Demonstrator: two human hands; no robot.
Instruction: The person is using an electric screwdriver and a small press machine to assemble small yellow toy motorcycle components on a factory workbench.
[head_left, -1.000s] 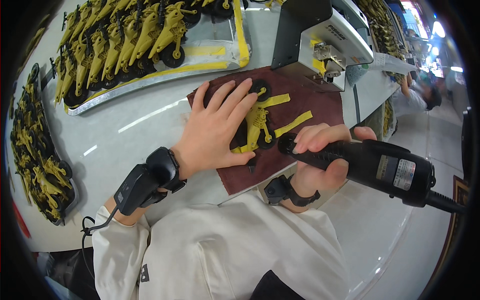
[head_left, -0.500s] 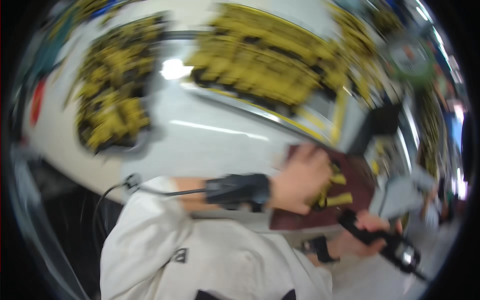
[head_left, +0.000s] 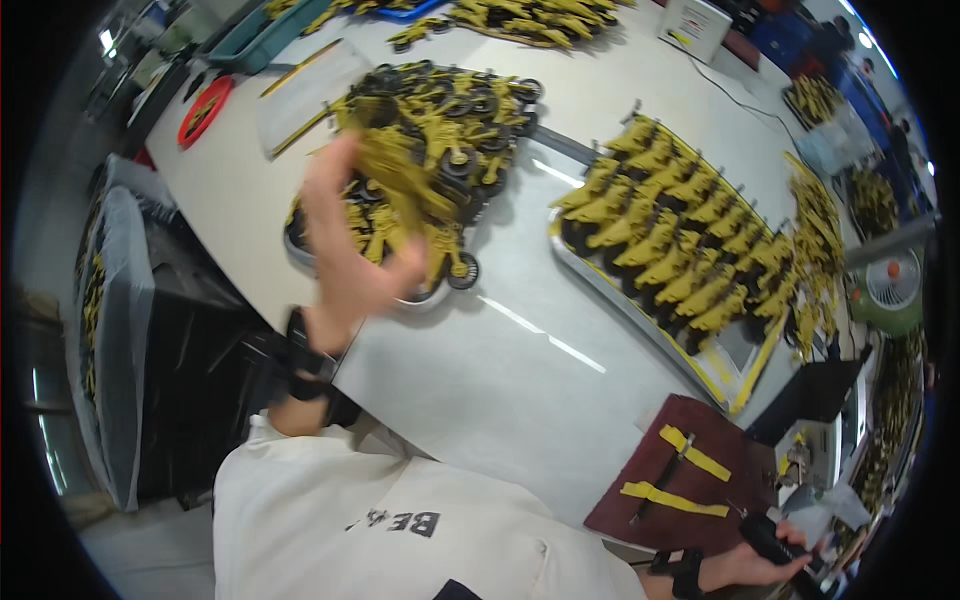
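Note:
My left hand (head_left: 345, 250), blurred by motion, is over the near side of a heap of yellow parts with black wheels (head_left: 460, 130). A smeared yellow part (head_left: 395, 170) lies between its thumb and fingers, apparently in its grasp. At the lower right, my right hand (head_left: 760, 565) is wrapped around a black powered screwdriver (head_left: 770, 540), just off the edge of a dark red mat (head_left: 640, 480). Two yellow strips (head_left: 690, 500) with thin dark rods across them lie on that mat.
A yellow-edged tray (head_left: 640, 300) of yellow parts in rows stands right of centre. More yellow parts (head_left: 540, 20) lie at the back. A red dish (head_left: 205, 110) and a teal bin (head_left: 265, 40) are at the far left; a green fan (head_left: 890, 290) stands at the right.
My left hand has moved from the mat leftward to the heap, with a yellow part. My right hand still holds the screwdriver. The view has swung left.

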